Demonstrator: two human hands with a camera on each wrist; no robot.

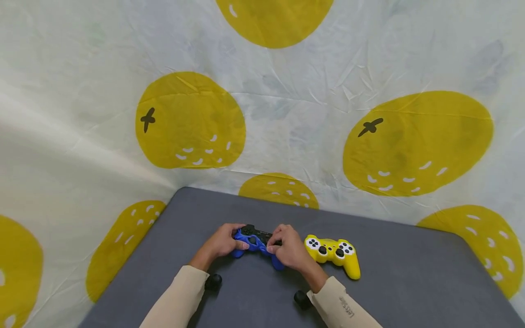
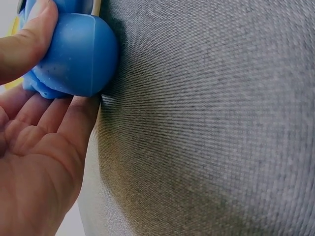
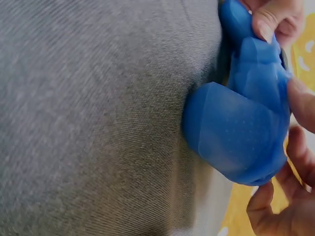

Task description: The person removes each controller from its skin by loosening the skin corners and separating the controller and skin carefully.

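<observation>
A black game controller [image 1: 264, 235] lies partly inside a blue silicone cover [image 1: 277, 263], its dark upper face bare toward the back. My left hand [image 1: 223, 240] grips the controller's left side, thumb over the front of the cover. In the left wrist view, that thumb presses the blue cover [image 2: 74, 56] and the fingers lie beneath. With thumb and fingertips, my right hand [image 1: 289, 247] pinches the cover's edge on the right half. The right wrist view has the cover's rounded grip [image 3: 234, 132] hanging over that side, close to the grey surface.
To the right sits a yellow game controller [image 1: 352, 264], face up. The grey table [image 1: 254, 300] runs back to a white cloth [image 1: 287, 132] printed with large yellow fruit. A dark wrist camera [image 1: 302, 299] sticks out from the right sleeve, and another [image 1: 213, 282] from the left.
</observation>
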